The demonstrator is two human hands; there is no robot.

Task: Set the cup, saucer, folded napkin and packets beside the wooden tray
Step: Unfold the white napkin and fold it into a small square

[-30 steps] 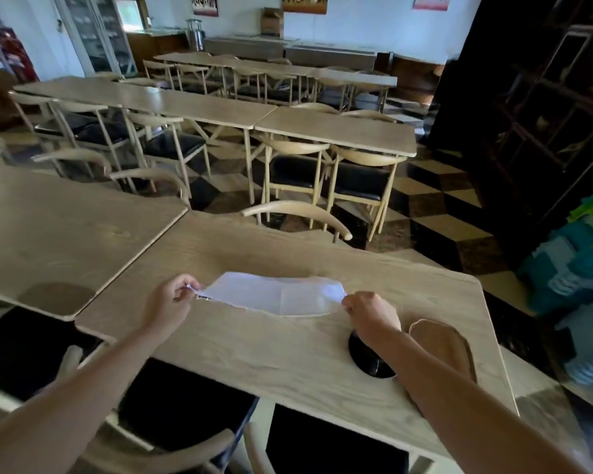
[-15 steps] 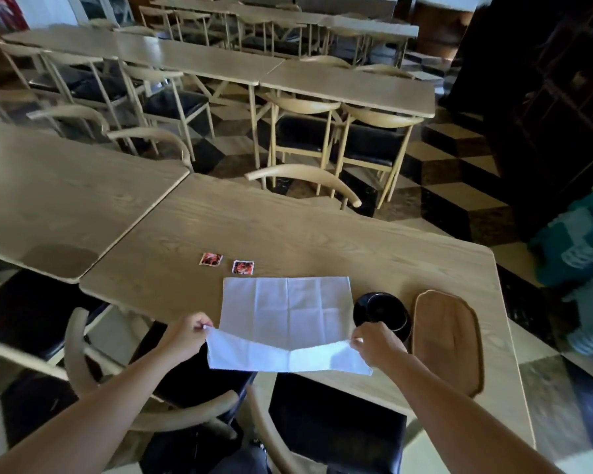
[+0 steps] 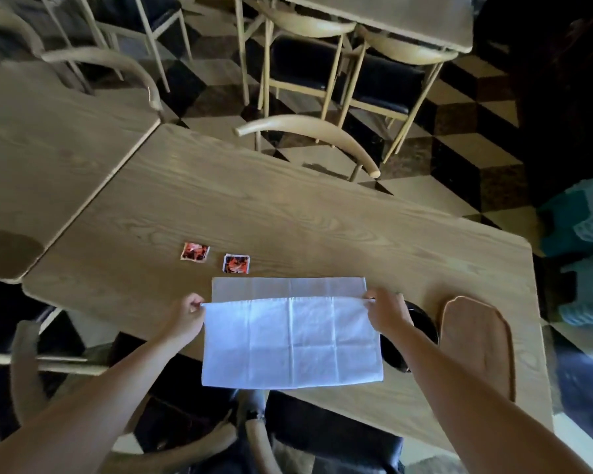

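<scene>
Both hands pinch the white napkin (image 3: 291, 340) at its folded-over edge, left hand (image 3: 187, 316) and right hand (image 3: 386, 313) each in a narrow grip, on the worktop (image 3: 288, 217) near two packets (image 3: 195, 251) and the wooden tray (image 3: 476, 340).

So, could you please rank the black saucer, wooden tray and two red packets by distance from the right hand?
1. Black saucer, directly under the right hand.
2. Wooden tray, to its right.
3. Nearer red packet, far left.
4. Farther red packet, leftmost.
</scene>
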